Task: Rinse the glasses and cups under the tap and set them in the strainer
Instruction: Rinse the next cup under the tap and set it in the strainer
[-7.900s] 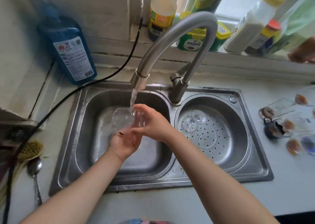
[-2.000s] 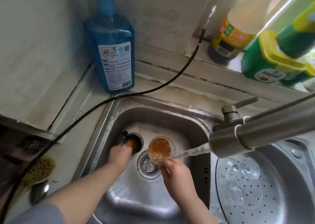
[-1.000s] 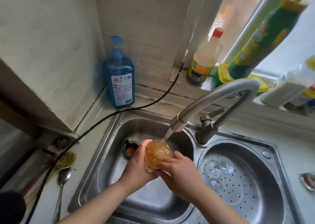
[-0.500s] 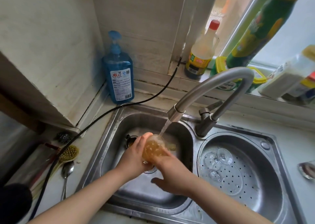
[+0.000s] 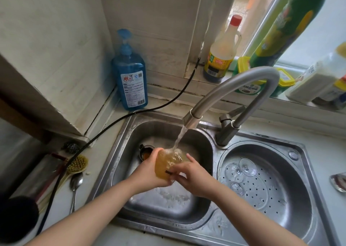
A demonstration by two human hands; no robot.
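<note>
Glass (image 5: 167, 166) brimming with amber water under the tap (image 5: 232, 94) in the left basin, now tipped further than half a second ago, so it's emptying. Left hand (image 5: 149, 172) grips it; right hand (image 5: 189, 176) pinches its base. Strainer (image 5: 277, 204) right holds clean glasses (image 5: 241, 170); a cup (image 5: 146, 152) waits behind.

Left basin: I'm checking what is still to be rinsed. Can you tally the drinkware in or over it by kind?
glass, holding amber liquid: 1
dark cup, brown residue inside: 1
Total: 2
</note>
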